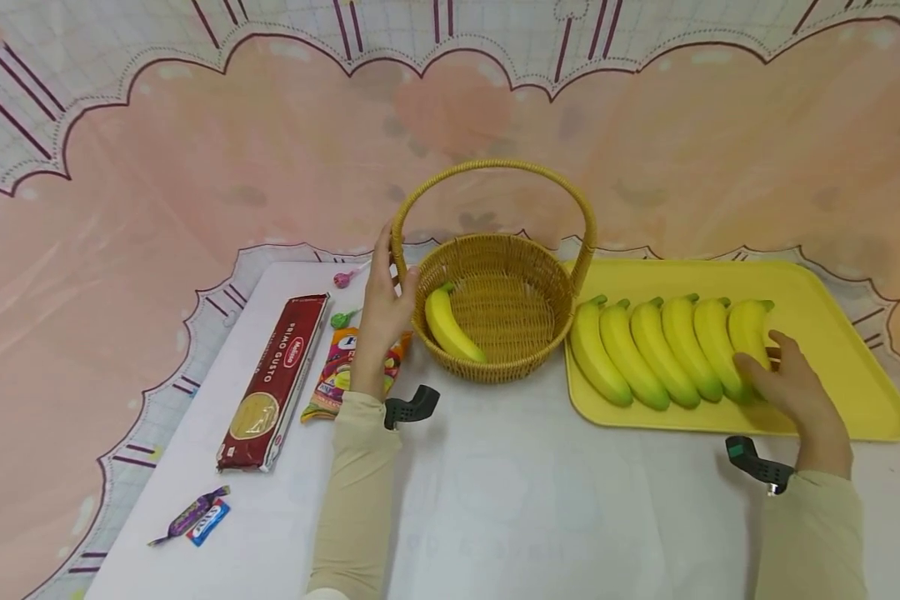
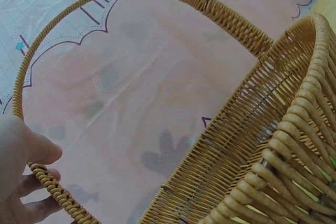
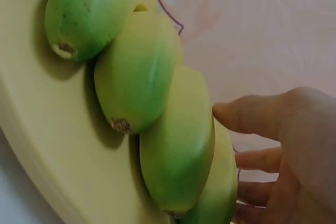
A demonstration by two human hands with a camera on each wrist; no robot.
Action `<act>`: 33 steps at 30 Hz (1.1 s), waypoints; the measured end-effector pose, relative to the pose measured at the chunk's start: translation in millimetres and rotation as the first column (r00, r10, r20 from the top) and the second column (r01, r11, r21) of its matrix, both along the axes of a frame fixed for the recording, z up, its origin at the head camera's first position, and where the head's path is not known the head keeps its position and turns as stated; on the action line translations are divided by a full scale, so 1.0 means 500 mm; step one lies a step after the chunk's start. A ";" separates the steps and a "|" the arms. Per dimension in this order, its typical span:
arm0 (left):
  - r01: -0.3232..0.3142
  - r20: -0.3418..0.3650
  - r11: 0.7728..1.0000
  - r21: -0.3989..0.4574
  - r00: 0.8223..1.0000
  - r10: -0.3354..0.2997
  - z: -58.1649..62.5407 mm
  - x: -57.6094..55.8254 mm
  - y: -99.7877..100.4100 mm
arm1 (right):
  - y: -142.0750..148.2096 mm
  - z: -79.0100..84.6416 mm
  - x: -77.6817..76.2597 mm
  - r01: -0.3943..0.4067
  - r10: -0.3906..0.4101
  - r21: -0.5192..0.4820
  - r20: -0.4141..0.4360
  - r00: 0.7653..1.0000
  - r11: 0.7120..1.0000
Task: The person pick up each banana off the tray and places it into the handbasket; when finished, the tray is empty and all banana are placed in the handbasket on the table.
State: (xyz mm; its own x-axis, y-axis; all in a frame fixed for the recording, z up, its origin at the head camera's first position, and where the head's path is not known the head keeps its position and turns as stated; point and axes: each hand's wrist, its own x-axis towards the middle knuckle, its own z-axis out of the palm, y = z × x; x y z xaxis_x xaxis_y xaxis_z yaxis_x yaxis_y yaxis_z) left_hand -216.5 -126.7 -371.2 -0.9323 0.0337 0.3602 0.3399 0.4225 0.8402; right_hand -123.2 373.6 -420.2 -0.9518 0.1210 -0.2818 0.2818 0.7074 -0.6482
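Observation:
A wicker basket (image 1: 504,365) with a tall hoop handle (image 1: 495,167) stands mid-table, and one banana (image 1: 450,327) lies inside it. My left hand (image 1: 387,302) grips the handle's left foot; in the left wrist view thumb and fingers (image 2: 31,153) curl round the handle (image 2: 58,195) beside the basket wall (image 2: 294,129). On the yellow tray (image 1: 832,333) at the right, several bananas (image 1: 648,354) lie side by side. My right hand (image 1: 786,379) closes over the lower end of the rightmost banana (image 1: 746,329). In the right wrist view its thumb lies on top and its fingers (image 3: 254,160) reach behind that banana (image 3: 223,190).
Left of the basket lie a dark red pasta packet (image 1: 273,379), a colourful snack bag (image 1: 339,371), two lollipops (image 1: 342,277) and two small sweets (image 1: 198,517). A white cloth covers the table, and a pink backdrop hangs behind it.

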 end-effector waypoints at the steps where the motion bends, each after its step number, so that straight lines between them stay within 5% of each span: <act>1: 0.001 0.002 1.000 -0.002 1.000 -0.001 0.000 0.000 0.001 | 0.003 -0.003 0.002 -0.004 0.004 0.002 0.016 1.000 1.000; 15: -0.011 0.002 1.000 -0.018 1.000 0.011 0.003 -0.002 -0.002 | -0.005 0.025 0.005 0.013 -0.013 -0.001 0.009 1.000 1.000; 33: 0.007 0.015 1.000 -0.020 1.000 -0.006 0.011 -0.002 0.002 | -0.097 0.117 0.020 -0.275 0.273 0.004 -0.152 0.950 0.961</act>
